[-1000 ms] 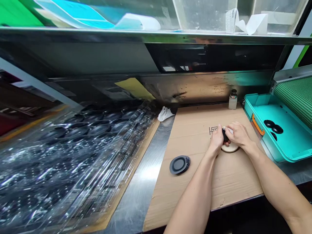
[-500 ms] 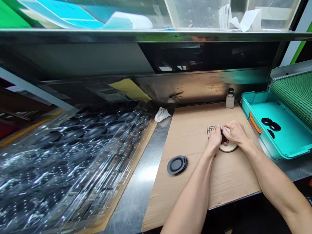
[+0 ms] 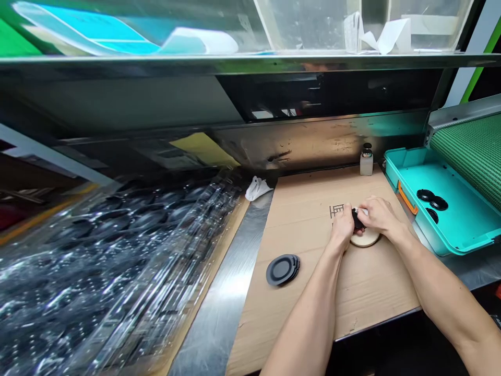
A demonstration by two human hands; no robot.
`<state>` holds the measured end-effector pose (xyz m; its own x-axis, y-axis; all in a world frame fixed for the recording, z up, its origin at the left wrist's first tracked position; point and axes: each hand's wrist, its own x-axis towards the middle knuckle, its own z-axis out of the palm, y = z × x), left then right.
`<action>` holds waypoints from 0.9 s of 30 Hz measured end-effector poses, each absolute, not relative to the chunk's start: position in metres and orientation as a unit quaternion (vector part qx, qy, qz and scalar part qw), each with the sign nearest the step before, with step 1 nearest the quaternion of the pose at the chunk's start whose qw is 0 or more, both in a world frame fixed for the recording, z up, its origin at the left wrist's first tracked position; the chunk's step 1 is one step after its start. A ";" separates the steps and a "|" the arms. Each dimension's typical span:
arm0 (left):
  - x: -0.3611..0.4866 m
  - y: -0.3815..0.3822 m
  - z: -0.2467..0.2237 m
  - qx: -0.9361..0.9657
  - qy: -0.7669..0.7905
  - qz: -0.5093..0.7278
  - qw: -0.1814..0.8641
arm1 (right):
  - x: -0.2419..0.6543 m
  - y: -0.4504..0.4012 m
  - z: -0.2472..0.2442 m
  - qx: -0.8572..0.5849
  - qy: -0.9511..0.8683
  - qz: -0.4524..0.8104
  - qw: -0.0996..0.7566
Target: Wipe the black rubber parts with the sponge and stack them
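My left hand (image 3: 343, 225) is closed around a round black disc-shaped part (image 3: 357, 221), tilted up on its edge. Against that part my right hand (image 3: 378, 215) is pressed, its fingers pinched on a small white piece that looks like cloth; most of it is hidden by the fingers. Just under both hands a cream-coloured round disc (image 3: 365, 240) lies on the cardboard sheet (image 3: 297, 224). To the left of my left forearm sits a small stack of black round parts (image 3: 282, 270).
Clear plastic trays (image 3: 117, 271) with black round parts cover the left side. A teal bin (image 3: 462, 209) holds several black parts at the right, beside a green conveyor belt (image 3: 473, 141). A small bottle (image 3: 366, 161) and a crumpled white cloth (image 3: 257, 188) stand farther back.
The view has shifted slightly. Both hands stay together over the cream disc, and the black part between them has turned a little.
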<state>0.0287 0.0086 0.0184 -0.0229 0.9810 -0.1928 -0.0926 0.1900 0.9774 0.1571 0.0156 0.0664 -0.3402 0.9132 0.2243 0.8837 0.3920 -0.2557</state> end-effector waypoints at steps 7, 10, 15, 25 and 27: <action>0.029 0.009 0.023 0.361 0.509 0.491 0.608 | 0.159 0.018 0.059 -0.559 -0.806 0.056 0.186; 0.019 0.010 0.034 0.252 0.475 0.494 0.684 | 0.166 0.022 0.058 -0.586 -0.778 0.060 0.218; -0.004 0.014 0.053 0.045 0.387 0.494 0.777 | 0.178 0.034 0.044 -0.672 -0.701 0.058 0.233; -0.008 0.016 0.054 0.014 0.364 0.500 0.786 | 0.178 0.040 0.030 -0.683 -0.688 0.065 0.237; -0.006 0.016 0.052 0.036 0.358 0.505 0.784 | 0.179 0.041 0.029 -0.677 -0.692 0.069 0.242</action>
<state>-0.0062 0.0156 0.0520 0.2331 0.8183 -0.5254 -0.7669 0.4869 0.4180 0.1786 0.0406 0.0287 0.0335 0.9696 0.2423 0.9029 0.0746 -0.4233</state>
